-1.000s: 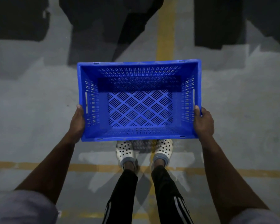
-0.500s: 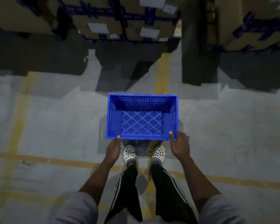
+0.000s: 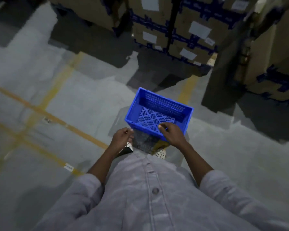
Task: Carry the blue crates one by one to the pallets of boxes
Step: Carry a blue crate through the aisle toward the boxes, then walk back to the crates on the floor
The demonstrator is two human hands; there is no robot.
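While the left hand [image 3: 123, 138] and right hand [image 3: 172, 132] are hovering empty, loosely curled, the blue crate [image 3: 158, 107] is crowding the shoes [image 3: 160, 153], possibly inviting a stumble.

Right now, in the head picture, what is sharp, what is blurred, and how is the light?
Head view: dim light; the blue crate is fairly sharp; the stacked boxes are blurred; hard dark shadows lie on the floor below them.

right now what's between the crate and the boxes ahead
Head view: only bare floor, partly in dark shadow, with a yellow line running from the crate towards the boxes.
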